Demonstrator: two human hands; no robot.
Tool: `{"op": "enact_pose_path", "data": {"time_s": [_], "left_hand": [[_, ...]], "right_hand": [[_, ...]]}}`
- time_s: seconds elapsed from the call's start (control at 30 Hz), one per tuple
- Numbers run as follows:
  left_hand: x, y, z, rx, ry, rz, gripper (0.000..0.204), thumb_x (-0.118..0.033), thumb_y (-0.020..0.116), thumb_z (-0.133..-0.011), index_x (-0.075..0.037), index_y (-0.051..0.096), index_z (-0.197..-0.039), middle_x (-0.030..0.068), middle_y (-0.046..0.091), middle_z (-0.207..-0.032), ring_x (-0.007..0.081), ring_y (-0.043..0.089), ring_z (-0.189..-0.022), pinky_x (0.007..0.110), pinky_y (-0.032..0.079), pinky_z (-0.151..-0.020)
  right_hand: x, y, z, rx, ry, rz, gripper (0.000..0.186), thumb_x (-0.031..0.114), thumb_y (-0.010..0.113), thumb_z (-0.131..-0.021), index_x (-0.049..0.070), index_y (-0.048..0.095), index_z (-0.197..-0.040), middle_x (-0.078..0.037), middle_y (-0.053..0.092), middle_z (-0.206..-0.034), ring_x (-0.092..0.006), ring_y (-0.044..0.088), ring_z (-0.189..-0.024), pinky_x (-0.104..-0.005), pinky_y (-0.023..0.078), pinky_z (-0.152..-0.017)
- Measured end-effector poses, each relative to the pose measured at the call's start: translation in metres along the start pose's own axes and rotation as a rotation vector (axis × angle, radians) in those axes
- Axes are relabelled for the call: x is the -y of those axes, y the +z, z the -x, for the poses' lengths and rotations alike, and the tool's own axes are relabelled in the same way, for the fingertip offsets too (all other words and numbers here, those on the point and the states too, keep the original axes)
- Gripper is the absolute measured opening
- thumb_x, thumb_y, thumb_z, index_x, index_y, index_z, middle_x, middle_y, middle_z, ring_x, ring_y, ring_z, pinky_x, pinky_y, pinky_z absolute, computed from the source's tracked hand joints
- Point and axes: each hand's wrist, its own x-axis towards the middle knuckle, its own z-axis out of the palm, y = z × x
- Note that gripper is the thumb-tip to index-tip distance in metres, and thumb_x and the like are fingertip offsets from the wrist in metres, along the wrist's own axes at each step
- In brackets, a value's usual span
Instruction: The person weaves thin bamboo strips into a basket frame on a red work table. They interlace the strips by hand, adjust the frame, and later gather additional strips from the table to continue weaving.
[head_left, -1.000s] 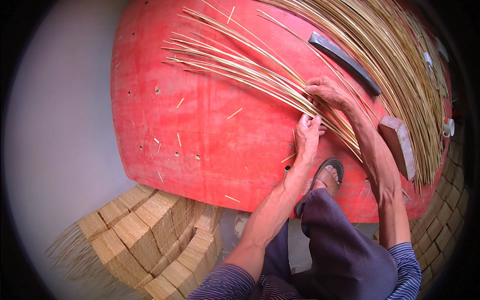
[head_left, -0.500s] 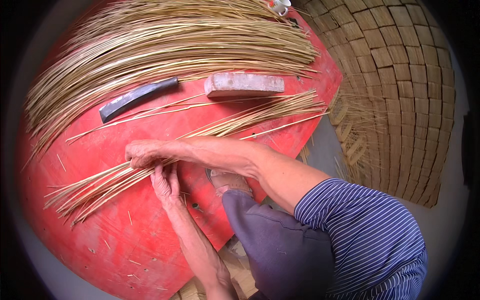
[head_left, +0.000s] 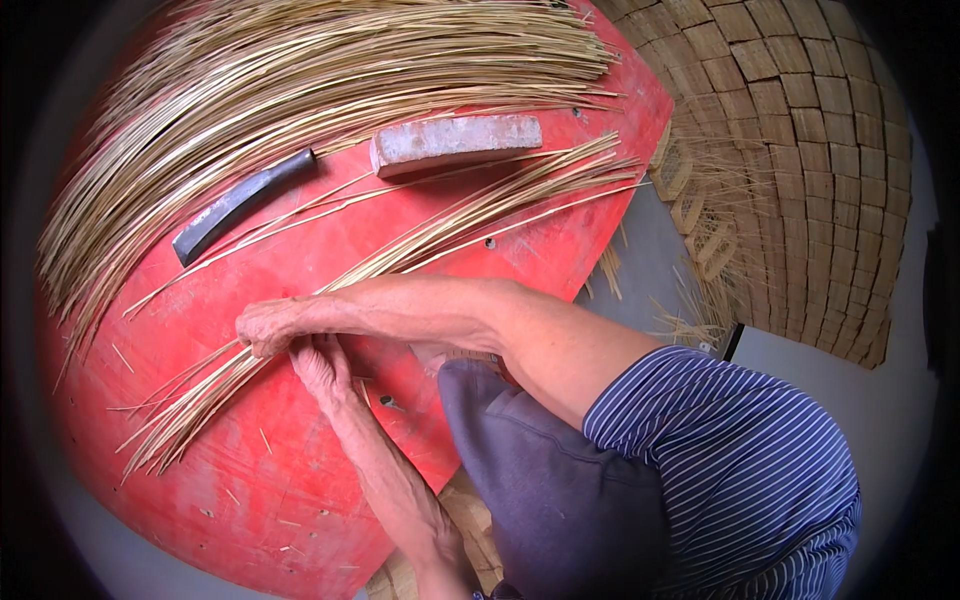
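Observation:
Across the red board [head_left: 170, 470] lies a loose bundle of thin pale strips [head_left: 450, 230], slanting from lower left to upper right. My right hand [head_left: 268, 328] is closed on the bundle near its left end, its forearm reaching across my left hand. Just below it, my left hand [head_left: 322, 372] is closed at the same bundle, fingertips partly hidden by the right hand. Above the bundle lie a dark, curved metal tool [head_left: 240, 205] and a whitish-pink brick [head_left: 455, 145]. A few single strips run below both.
A thick pile of long strips [head_left: 200, 110] covers the upper board. Past the board's right edge, tan woven matting [head_left: 800, 190] with frayed strip ends [head_left: 710, 230] lies on the grey floor [head_left: 820, 390]. My bent knee [head_left: 530, 470] is below my forearms.
The view has swung round, putting the pile at the top and matting at right. Since half a second ago my hands have shifted slightly leftward in view, still at the bundle.

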Motion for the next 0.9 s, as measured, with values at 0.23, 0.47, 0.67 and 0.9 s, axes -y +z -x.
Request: {"op": "enact_pose_path", "data": {"time_s": [0.23, 0.47, 0.67, 0.9], "left_hand": [[-0.001, -0.017, -0.008, -0.038, -0.032, 0.057, 0.028, -0.016, 0.065, -0.097, -0.009, 0.06, -0.124, 0.0052, 0.063, -0.12, 0.0195, 0.059, -0.111, 0.038, 0.048, -0.099], [-0.01, 0.021, 0.033, -0.107, 0.093, -0.352, 0.032, -0.038, 0.063, -0.099, -0.006, 0.064, -0.094, 0.0045, 0.066, -0.083, 0.013, 0.064, -0.069, 0.026, 0.051, -0.06], [-0.016, 0.04, 0.05, -0.35, 0.097, -0.524, 0.031, -0.033, 0.069, -0.096, -0.003, 0.064, -0.098, 0.006, 0.069, -0.082, 0.0091, 0.062, -0.066, 0.025, 0.051, -0.062], [-0.026, 0.084, 0.04, 0.032, 0.306, -0.219, 0.056, -0.018, 0.066, -0.095, -0.001, 0.043, -0.143, 0.0133, 0.061, -0.123, 0.017, 0.066, -0.095, 0.032, 0.054, -0.083]], "right_hand": [[-0.012, 0.018, -0.015, -0.168, -0.153, -0.138, 0.016, 0.013, 0.064, -0.063, 0.0, 0.065, -0.071, -0.022, 0.059, -0.063, -0.0343, 0.057, -0.056, -0.0479, 0.043, -0.052], [0.003, -0.043, 0.005, -0.29, -0.233, -0.114, 0.011, 0.018, 0.067, -0.085, 0.007, 0.067, -0.084, -0.008, 0.063, -0.084, -0.0235, 0.059, -0.084, -0.0401, 0.048, -0.074], [0.048, -0.09, 0.007, -0.156, 0.038, -0.09, 0.017, 0.011, 0.058, -0.091, -0.003, 0.062, -0.081, -0.005, 0.059, -0.064, -0.0099, 0.054, -0.054, -0.0314, 0.045, -0.049], [0.088, -0.098, 0.027, 0.017, 0.234, -0.241, 0.015, 0.013, 0.063, -0.086, -0.001, 0.067, -0.085, -0.003, 0.06, -0.065, -0.0095, 0.057, -0.057, -0.0277, 0.047, -0.051]]}}
